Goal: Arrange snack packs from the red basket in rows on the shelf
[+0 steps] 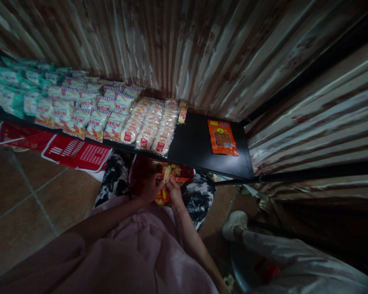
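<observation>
Lap: pink garment point(135, 253) nearest, patterned trousers point(199, 196) on either side of the basket.
Hands: left hand point(152, 188) and right hand point(174, 191) close together, fingers of both on one small yellow packet point(166, 173); exact finger placement too dim to read.
Held packet: over the open basket, in front of the shelf's near edge, apart from the shelf goods.
Basket between the legs: red basket point(135, 173) with more yellow-wrapped packets point(175, 169) and something orange; count cannot be told, since hands and shadow cover much of it.
Side floor, right: another person's pale shoe point(234, 225), beside a trouser leg.
Baskets at left: two further red baskets point(76, 150), partly under the shelf; contents not visible.
Shelf: black shelf point(194, 134), carrying, from the right, an orange pouch point(223, 137), one upright yellow packet point(182, 112) at the back, rows of clear-wrapped round snacks point(162, 126), striped-top snack bags point(93, 110) and teal bags point(10, 98).
Stage (judged): left-hand rows look complete; the yellow row appears barely begun, with the held packet and basket stock still off the shelf.
Backdrop: pleated curtain point(171, 45).
</observation>
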`<state>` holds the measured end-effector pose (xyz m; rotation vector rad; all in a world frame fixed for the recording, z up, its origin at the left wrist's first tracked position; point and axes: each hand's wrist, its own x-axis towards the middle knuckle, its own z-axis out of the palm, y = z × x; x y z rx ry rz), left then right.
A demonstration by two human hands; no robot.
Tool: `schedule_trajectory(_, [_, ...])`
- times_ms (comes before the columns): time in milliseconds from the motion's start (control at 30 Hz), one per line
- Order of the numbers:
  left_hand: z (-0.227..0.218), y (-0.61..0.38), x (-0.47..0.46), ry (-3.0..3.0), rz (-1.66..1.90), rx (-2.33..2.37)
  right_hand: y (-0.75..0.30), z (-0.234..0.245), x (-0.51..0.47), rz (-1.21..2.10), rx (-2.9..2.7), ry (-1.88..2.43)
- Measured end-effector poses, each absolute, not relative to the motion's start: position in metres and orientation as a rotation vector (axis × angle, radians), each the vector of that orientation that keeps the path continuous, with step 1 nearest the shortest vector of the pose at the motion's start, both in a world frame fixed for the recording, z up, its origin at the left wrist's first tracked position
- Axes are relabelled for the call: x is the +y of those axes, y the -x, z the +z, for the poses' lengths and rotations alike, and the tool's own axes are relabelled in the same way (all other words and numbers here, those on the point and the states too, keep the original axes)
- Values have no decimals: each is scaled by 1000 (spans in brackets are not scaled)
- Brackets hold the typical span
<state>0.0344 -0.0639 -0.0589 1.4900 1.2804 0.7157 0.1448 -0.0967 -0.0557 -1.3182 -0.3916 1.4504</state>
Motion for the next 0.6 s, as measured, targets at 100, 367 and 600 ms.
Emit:
schedule_trajectory(100, [-54,-35,-64,-1439,705,1274,-144,-53,-98,1420,-397,1353])
schedule_trajectory(367, [-34,-35,-64,-1371,672,1308,-143,-43,-99,1340,-459,1323])
schedule_trajectory(600, [-48,-35,-64,-1392,685,1346,-145,-36,-100,1219,-566,1351])
